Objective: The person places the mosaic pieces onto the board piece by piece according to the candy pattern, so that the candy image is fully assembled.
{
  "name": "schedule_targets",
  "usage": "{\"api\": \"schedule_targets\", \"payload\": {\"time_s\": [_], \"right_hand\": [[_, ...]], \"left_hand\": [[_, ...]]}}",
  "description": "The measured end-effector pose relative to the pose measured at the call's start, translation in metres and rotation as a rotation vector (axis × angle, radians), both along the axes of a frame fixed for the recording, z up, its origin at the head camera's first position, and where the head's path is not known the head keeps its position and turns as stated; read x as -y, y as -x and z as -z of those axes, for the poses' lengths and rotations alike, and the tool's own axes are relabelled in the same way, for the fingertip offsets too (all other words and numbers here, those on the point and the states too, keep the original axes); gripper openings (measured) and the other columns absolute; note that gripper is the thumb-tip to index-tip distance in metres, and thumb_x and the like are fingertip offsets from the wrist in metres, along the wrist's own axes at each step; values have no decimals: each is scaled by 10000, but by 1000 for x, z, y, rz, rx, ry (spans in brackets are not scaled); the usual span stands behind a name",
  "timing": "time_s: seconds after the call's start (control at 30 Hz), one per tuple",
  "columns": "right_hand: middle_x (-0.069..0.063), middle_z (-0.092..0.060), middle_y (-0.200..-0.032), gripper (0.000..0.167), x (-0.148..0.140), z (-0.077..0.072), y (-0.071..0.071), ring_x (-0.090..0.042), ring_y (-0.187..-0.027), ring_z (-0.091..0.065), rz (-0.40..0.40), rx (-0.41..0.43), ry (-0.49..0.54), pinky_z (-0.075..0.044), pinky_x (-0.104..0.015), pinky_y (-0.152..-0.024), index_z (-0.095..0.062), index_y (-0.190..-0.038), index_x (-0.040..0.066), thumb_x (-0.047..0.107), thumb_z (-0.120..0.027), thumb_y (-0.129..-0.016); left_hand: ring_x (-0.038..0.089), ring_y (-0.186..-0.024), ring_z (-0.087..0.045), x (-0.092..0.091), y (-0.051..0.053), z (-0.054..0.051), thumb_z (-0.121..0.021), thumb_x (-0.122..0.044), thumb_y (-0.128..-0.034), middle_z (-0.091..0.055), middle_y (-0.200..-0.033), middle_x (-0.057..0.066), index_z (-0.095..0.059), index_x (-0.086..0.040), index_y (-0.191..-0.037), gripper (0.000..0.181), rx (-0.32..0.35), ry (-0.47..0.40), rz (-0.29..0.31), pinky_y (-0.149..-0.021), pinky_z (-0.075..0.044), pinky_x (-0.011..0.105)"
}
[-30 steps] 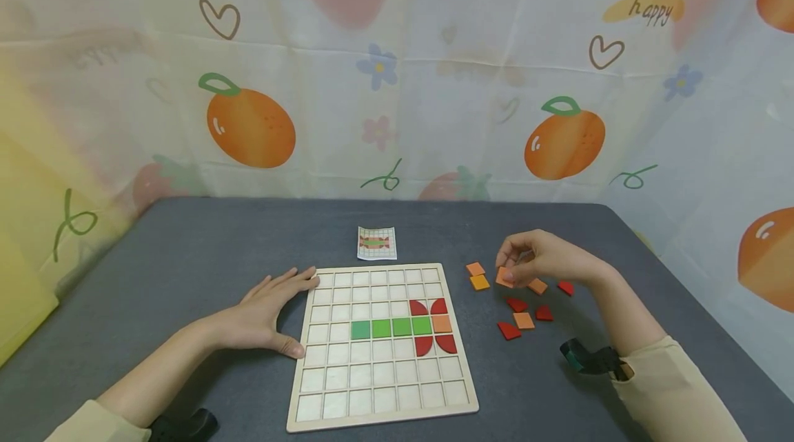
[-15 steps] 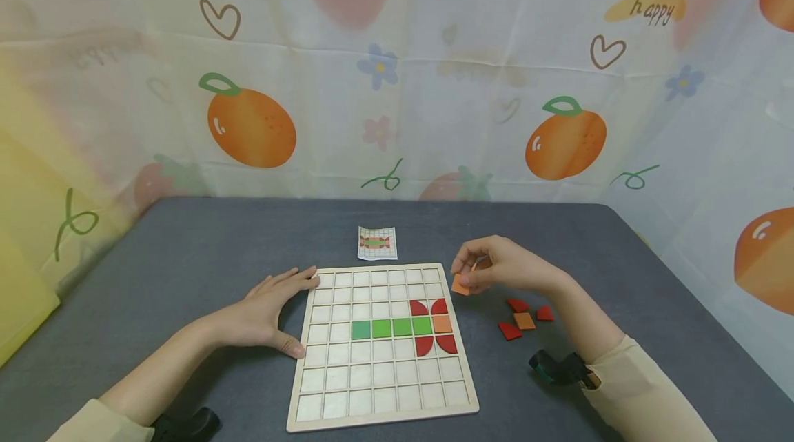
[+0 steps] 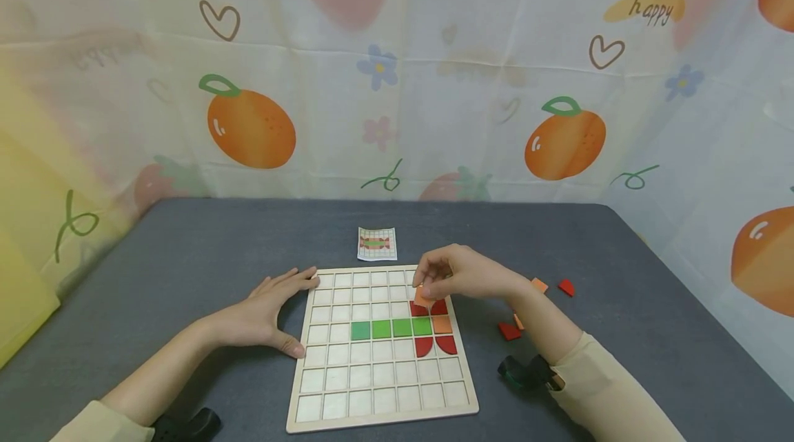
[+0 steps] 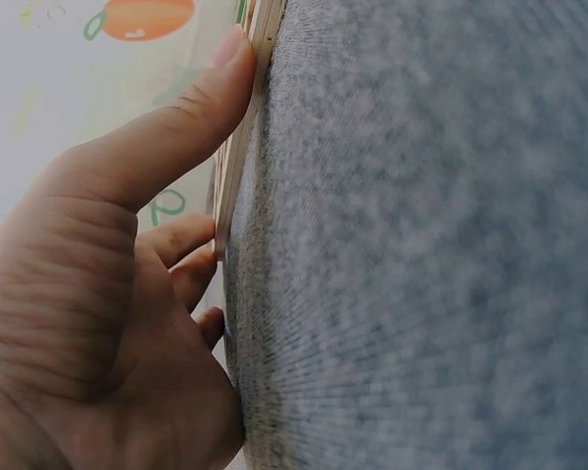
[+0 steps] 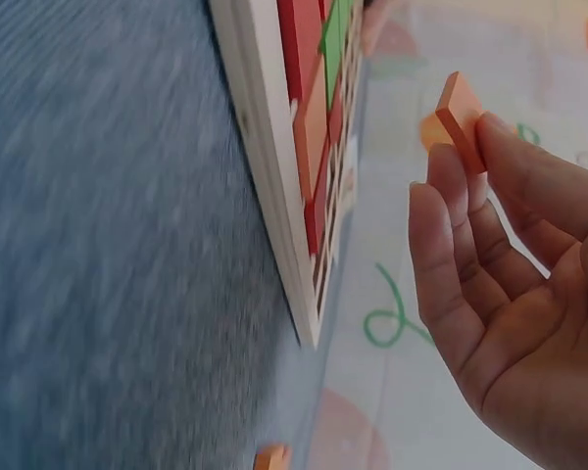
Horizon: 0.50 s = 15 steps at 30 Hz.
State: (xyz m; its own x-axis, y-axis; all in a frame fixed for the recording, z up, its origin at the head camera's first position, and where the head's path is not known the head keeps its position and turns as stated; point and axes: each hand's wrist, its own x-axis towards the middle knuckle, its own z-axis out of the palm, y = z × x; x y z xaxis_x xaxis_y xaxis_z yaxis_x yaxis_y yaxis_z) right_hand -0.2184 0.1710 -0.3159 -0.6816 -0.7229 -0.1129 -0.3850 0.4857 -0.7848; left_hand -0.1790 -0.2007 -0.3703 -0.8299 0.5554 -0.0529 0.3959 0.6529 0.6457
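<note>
A wooden grid board [image 3: 360,377] lies on the table. My left hand [image 3: 263,314] rests at its left edge with spread fingers; in the left wrist view the thumb [image 4: 201,103] touches the board's side. Over the board's upper right part, my right hand [image 3: 465,273] pinches an orange square tile [image 3: 423,298] between thumb and fingers. The right wrist view shows this tile [image 5: 459,117] tilted and apart from the board. Green square tiles [image 3: 391,328] form a row in the grid, ending at an orange tile [image 3: 442,324]. Red quarter-round tiles [image 3: 424,346] sit above and below that row.
Behind the board lies a small printed card [image 3: 376,244] with a coloured grid pattern. Loose tiles lie to the right, among them a red one [image 3: 566,287], another red piece [image 3: 509,331] and an orange one [image 3: 538,284]. My right forearm hides part of that area.
My right hand has carried the orange tile leftward from the loose tiles to above the board. The left hand has stayed at the board's edge.
</note>
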Motion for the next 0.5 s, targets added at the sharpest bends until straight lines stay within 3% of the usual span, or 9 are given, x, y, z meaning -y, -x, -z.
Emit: {"api": "schedule_targets", "payload": {"time_s": [0.33,0.5], "right_hand": [[-33,-697,-827,118,26,3,-2,-269,-756,-673,-62,46,-22,-575,-384,-713,-712,-1020,133,130,-710,-903],[-14,-703,-859,143,35,0,-6,-191,-781,-673,-86,48,-47,-583,-372,-737,-727,-1028,122,110,-725,-885]], "left_hand": [[503,-1516,-80,-1,-2,-1,-866,-510,-651,-211,-1652,173,-353,-74,-1525,1103,-1,-8,-2,-1134,18,747],[507,-1514,-84,-1,-2,-1,-865,-509,-652,-217,-1649,180,-358,-69,-1522,1099,-1,-8,-4,-1132,15,750]]}}
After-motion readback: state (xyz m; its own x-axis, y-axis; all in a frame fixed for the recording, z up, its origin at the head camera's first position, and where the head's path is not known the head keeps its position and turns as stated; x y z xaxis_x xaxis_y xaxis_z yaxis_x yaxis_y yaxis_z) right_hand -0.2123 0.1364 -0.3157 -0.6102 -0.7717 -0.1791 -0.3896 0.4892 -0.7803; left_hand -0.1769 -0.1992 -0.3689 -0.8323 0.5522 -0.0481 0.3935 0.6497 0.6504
